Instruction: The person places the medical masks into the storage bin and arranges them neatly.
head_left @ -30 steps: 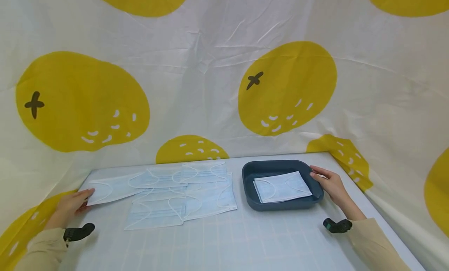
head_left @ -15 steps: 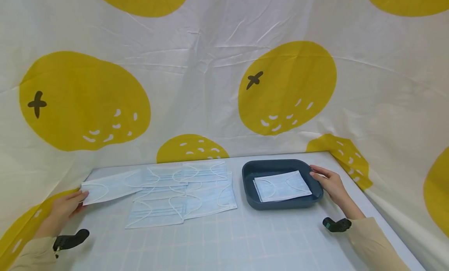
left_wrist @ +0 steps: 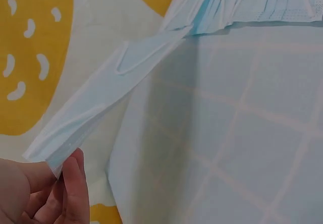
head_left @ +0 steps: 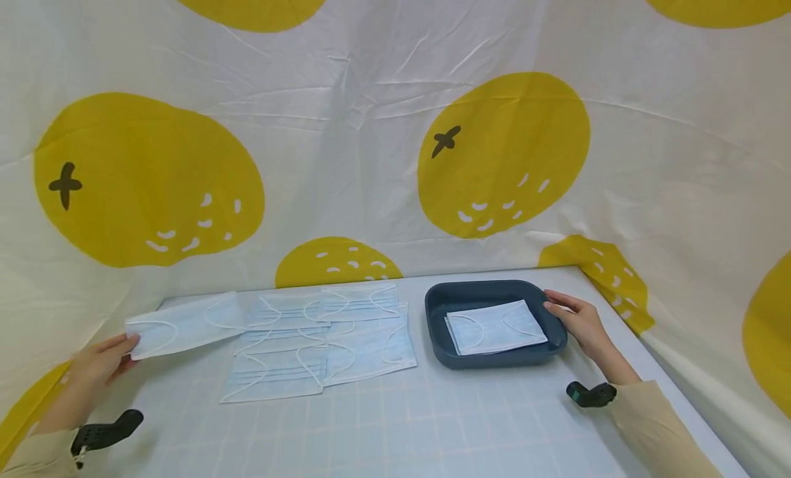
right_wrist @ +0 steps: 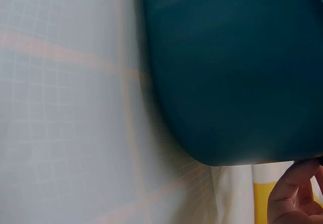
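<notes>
In the head view my left hand (head_left: pixel 99 365) pinches the left end of a pale blue face mask (head_left: pixel 185 325), which slants up off the table. The left wrist view shows the mask's near end (left_wrist: pixel 63 156) between thumb and fingers, its far end by the other masks. Several more face masks (head_left: pixel 364 354) lie flat and overlapping to its right. A dark blue tray (head_left: pixel 494 361) stands right of them, with a small stack of face masks (head_left: pixel 497 329) inside. My right hand (head_left: pixel 581 327) grips the tray's right rim; in the right wrist view the tray wall hides part of the fingers.
A pale checked cloth (head_left: pixel 371 437) covers the table. Behind it and along the sides hangs a white curtain (head_left: pixel 371 155) printed with big yellow fruit. Dark wrist cameras sit on both wrists, near the sleeves.
My left hand has moved left and slightly toward me, pulling the pinched mask leftward, away from the overlapping masks. The right hand and the tray have stayed in place.
</notes>
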Demonstrator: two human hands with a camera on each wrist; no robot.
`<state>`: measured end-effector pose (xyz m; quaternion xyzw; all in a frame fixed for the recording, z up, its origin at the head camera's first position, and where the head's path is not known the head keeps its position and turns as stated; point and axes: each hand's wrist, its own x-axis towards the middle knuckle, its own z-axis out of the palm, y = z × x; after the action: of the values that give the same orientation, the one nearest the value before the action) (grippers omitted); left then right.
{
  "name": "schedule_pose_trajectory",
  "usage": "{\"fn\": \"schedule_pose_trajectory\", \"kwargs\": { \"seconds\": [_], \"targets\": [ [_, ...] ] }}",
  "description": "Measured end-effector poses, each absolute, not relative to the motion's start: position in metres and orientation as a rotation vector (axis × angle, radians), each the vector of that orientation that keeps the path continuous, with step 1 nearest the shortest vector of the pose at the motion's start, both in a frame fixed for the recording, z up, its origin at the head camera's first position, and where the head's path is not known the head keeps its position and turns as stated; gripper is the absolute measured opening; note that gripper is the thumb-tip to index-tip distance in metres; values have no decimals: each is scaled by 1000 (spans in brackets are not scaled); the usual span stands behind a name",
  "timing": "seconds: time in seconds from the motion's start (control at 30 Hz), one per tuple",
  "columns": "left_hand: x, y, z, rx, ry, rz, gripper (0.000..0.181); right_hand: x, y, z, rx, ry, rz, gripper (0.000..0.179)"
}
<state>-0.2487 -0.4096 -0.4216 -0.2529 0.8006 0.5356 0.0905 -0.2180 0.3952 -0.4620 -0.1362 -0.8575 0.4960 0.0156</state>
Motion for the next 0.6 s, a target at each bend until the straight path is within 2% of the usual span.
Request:
{"fn": "schedule_pose_trajectory", "kwargs": {
  "seconds": [0.03, 0.2, 0.37, 0.6],
  "targets": [
    [-249, -411, -420, -764, 2383, 1557, 82, -218, 395, -462, -423, -2668, 1543, 60],
    [-251, -417, -417, -950, 2357, 1600, 75, -220, 394, -463, -403, -2669, 1549, 59],
    [-248, -417, -410, -957, 2403, 1587, 73, -222, 393, -464, -407, -2668, 1557, 60],
    [-241, -403, -395, -871, 2336, 1670, 85, -218, 394, -467, -391, -2685, 1544, 61]
  ]
}}
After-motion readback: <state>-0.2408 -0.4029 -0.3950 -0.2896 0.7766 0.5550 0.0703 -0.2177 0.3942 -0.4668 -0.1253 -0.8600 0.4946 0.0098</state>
